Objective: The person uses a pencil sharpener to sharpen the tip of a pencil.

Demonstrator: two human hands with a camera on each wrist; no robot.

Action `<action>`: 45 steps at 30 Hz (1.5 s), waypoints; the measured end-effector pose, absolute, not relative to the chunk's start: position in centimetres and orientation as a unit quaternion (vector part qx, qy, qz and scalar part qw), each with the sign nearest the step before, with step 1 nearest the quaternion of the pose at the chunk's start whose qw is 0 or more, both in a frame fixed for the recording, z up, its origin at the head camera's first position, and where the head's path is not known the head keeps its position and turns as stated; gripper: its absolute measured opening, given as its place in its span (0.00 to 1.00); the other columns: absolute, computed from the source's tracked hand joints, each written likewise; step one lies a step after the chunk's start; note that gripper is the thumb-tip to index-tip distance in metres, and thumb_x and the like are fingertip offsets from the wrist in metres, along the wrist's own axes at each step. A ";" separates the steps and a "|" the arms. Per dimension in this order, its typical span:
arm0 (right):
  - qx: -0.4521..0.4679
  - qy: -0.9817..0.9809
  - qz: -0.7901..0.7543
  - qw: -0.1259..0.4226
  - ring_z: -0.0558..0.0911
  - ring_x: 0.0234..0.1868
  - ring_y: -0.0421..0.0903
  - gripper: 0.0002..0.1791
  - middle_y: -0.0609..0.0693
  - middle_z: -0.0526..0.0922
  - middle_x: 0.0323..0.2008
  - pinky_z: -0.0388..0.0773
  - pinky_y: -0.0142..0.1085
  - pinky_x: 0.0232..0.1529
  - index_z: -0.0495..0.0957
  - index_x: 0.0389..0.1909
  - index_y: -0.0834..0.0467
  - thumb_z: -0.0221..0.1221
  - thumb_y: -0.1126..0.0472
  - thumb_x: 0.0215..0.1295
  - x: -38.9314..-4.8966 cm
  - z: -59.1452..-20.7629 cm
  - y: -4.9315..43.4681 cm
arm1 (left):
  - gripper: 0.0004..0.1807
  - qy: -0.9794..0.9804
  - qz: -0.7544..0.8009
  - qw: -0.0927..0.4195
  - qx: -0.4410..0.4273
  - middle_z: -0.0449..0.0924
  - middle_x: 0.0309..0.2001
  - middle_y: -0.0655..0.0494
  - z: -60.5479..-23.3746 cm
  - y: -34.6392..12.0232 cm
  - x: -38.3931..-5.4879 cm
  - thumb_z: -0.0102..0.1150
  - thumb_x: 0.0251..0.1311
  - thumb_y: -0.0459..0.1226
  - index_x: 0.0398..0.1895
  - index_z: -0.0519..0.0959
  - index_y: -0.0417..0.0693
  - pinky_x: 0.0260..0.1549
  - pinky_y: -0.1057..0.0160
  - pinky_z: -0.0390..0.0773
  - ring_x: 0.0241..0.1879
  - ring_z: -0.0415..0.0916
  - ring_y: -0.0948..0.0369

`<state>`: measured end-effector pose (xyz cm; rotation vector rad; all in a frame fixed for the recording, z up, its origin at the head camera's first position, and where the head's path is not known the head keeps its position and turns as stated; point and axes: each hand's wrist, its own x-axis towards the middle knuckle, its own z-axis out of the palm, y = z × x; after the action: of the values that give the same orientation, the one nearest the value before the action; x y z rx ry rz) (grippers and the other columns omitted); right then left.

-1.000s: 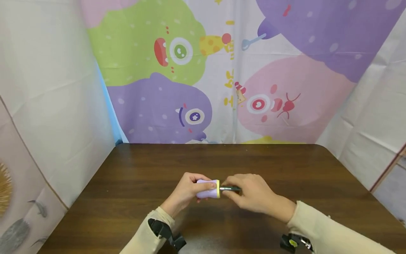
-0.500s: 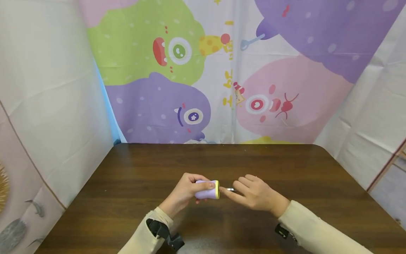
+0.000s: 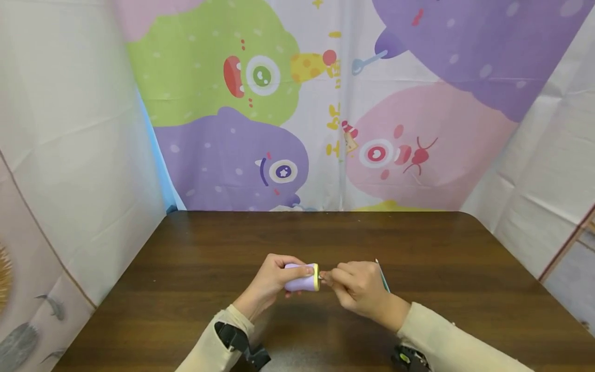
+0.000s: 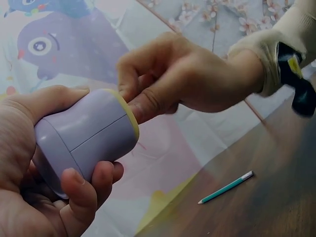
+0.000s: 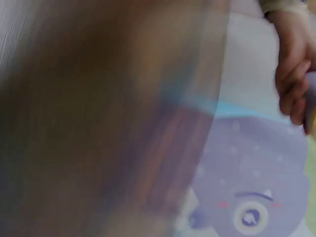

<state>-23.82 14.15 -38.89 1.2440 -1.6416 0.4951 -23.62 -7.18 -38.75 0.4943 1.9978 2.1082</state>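
Observation:
My left hand grips a small purple pencil sharpener with a yellow rim, its thumb along the top. In the left wrist view the sharpener's smooth body shows a thin seam. At the yellow end, my right hand has its thumb and index finger pinched on a small metal piece, mostly hidden by the fingertips. A teal pencil lies on the table, its tip towards the lower left in that view. The right wrist view is largely blurred; my left hand appears at its right edge.
The brown wooden table reaches back to a cloth backdrop printed with cartoon monsters. Pale cloth panels stand at both sides. Black camera straps sit on the wrists.
The dark and silver rod seen at the sharpener's end earlier is now mostly covered by my right fingers. That hand has shifted left, exposing the pencil behind it. My left hand stays nearly still.

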 end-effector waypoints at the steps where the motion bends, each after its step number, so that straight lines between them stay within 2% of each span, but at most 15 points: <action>1: 0.500 -0.694 0.234 0.462 0.66 0.11 0.31 0.14 0.43 0.77 0.16 0.61 0.19 0.14 0.82 0.25 0.56 0.59 0.57 0.71 -23.6 -38.9 14.1 | 0.16 0.675 0.712 0.095 0.166 0.78 0.19 0.52 -38.7 -7.2 -23.6 0.66 0.55 0.32 0.35 0.79 0.20 0.10 0.70 0.65 0.12 0.73 0.63; 3: 0.459 -0.740 0.291 0.397 0.70 0.13 0.30 0.09 0.43 0.83 0.20 0.65 0.20 0.16 0.82 0.25 0.54 0.66 0.57 0.64 -23.0 -38.6 13.8 | 0.16 0.677 0.712 0.091 0.163 0.78 0.19 0.52 -38.7 -7.4 -23.6 0.66 0.55 0.32 0.36 0.79 0.20 0.10 0.70 0.64 0.12 0.73 0.63; 7: 0.337 -0.836 0.378 0.208 0.67 0.16 0.30 0.07 0.39 0.83 0.19 0.63 0.26 0.16 0.83 0.23 0.50 0.73 0.60 0.52 -22.0 -36.9 13.3 | 0.16 0.675 0.715 0.087 0.157 0.77 0.19 0.52 -38.5 -7.6 -23.6 0.65 0.55 0.30 0.36 0.78 0.18 0.10 0.70 0.64 0.12 0.73 0.63; 11: 0.221 -0.865 0.450 0.021 0.67 0.19 0.38 0.06 0.40 0.80 0.19 0.63 0.32 0.20 0.84 0.21 0.54 0.70 0.61 0.54 -22.3 -35.2 13.0 | 0.16 0.675 0.717 0.085 0.149 0.77 0.18 0.53 -38.6 -7.7 -23.8 0.66 0.54 0.30 0.35 0.78 0.18 0.10 0.71 0.64 0.11 0.72 0.64; 16: 0.080 -0.798 0.560 -0.211 0.56 0.13 0.38 0.07 0.44 0.63 0.12 0.53 0.29 0.15 0.79 0.22 0.60 0.66 0.63 0.55 -23.3 -34.7 13.3 | 0.15 0.698 0.694 0.083 0.154 0.77 0.18 0.53 -38.8 -7.6 -23.8 0.68 0.54 0.32 0.33 0.81 0.22 0.11 0.69 0.65 0.12 0.71 0.63; 19: 0.028 -0.772 0.566 -0.288 0.50 0.11 0.38 0.07 0.44 0.57 0.10 0.47 0.29 0.13 0.76 0.25 0.58 0.64 0.61 0.57 -23.7 -34.6 13.8 | 0.16 0.705 0.686 0.087 0.158 0.77 0.18 0.54 -39.0 -7.4 -23.9 0.69 0.53 0.33 0.32 0.81 0.22 0.11 0.69 0.64 0.12 0.70 0.63; 21: 0.035 -0.779 0.554 -0.292 0.50 0.12 0.38 0.07 0.44 0.57 0.10 0.47 0.29 0.14 0.77 0.27 0.59 0.64 0.60 0.57 -23.9 -34.7 14.2 | 0.16 0.704 0.685 0.091 0.161 0.77 0.18 0.54 -39.1 -7.2 -23.9 0.69 0.54 0.34 0.33 0.81 0.23 0.10 0.69 0.64 0.12 0.71 0.63; 24: 0.114 -0.805 0.523 -0.255 0.52 0.12 0.38 0.08 0.44 0.60 0.12 0.50 0.29 0.14 0.82 0.32 0.62 0.66 0.60 0.59 -24.1 -34.7 14.8 | 0.16 0.700 0.689 0.095 0.161 0.77 0.17 0.54 -39.3 -7.0 -24.0 0.69 0.54 0.34 0.33 0.81 0.22 0.11 0.69 0.65 0.12 0.71 0.63; 27: 0.270 -0.839 0.445 -0.159 0.60 0.14 0.35 0.08 0.42 0.72 0.15 0.58 0.28 0.15 0.86 0.34 0.59 0.67 0.58 0.62 -24.0 -35.1 15.5 | 0.16 0.698 0.690 0.098 0.164 0.77 0.18 0.54 -39.3 -6.9 -23.9 0.68 0.55 0.33 0.34 0.80 0.21 0.10 0.70 0.65 0.13 0.72 0.63; 29: 0.391 -0.848 0.356 -0.037 0.66 0.16 0.32 0.09 0.41 0.79 0.20 0.65 0.27 0.17 0.86 0.38 0.57 0.67 0.56 0.62 -23.8 -35.5 16.0 | 0.16 0.696 0.692 0.100 0.164 0.77 0.18 0.53 -39.2 -7.0 -23.9 0.68 0.55 0.32 0.34 0.80 0.21 0.10 0.70 0.65 0.13 0.72 0.63; 31: 0.485 -0.833 0.238 0.121 0.71 0.19 0.31 0.11 0.40 0.82 0.25 0.69 0.27 0.19 0.84 0.41 0.56 0.65 0.53 0.65 -23.7 -36.0 16.5 | 0.16 0.694 0.694 0.100 0.164 0.77 0.18 0.53 -39.0 -7.0 -23.8 0.67 0.55 0.32 0.34 0.80 0.21 0.10 0.70 0.65 0.13 0.72 0.63; 34: 0.544 -0.760 0.079 0.346 0.73 0.20 0.36 0.12 0.43 0.80 0.26 0.71 0.29 0.19 0.81 0.44 0.58 0.59 0.53 0.70 -23.8 -36.8 17.0 | 0.16 0.687 0.702 0.100 0.157 0.77 0.18 0.52 -38.8 -7.2 -23.8 0.66 0.56 0.33 0.35 0.79 0.21 0.10 0.69 0.65 0.13 0.73 0.63; 36: 0.559 -0.702 0.017 0.441 0.72 0.20 0.40 0.11 0.45 0.77 0.25 0.70 0.31 0.18 0.81 0.43 0.58 0.53 0.57 0.73 -24.1 -37.3 17.2 | 0.16 0.683 0.706 0.102 0.156 0.77 0.19 0.52 -38.6 -7.2 -23.8 0.66 0.56 0.33 0.35 0.79 0.21 0.10 0.69 0.65 0.13 0.73 0.63; 39: 0.571 -0.639 -0.013 0.515 0.69 0.19 0.42 0.12 0.47 0.74 0.24 0.66 0.31 0.18 0.83 0.42 0.57 0.50 0.62 0.74 -24.7 -37.7 17.2 | 0.17 0.678 0.709 0.108 0.161 0.77 0.19 0.52 -38.5 -7.3 -23.8 0.65 0.56 0.33 0.36 0.78 0.20 0.10 0.70 0.65 0.13 0.73 0.63; 45: 0.586 -0.567 0.038 0.578 0.59 0.15 0.38 0.09 0.45 0.64 0.17 0.55 0.27 0.16 0.86 0.38 0.58 0.57 0.60 0.71 -25.3 -37.4 15.9 | 0.17 0.671 0.715 0.118 0.156 0.77 0.19 0.53 -38.7 -7.1 -23.7 0.64 0.56 0.32 0.37 0.77 0.19 0.11 0.70 0.67 0.13 0.73 0.64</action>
<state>-25.31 15.90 -37.43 1.3700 -1.3258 0.0887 -23.66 -7.11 -38.66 0.4559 1.9620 2.0928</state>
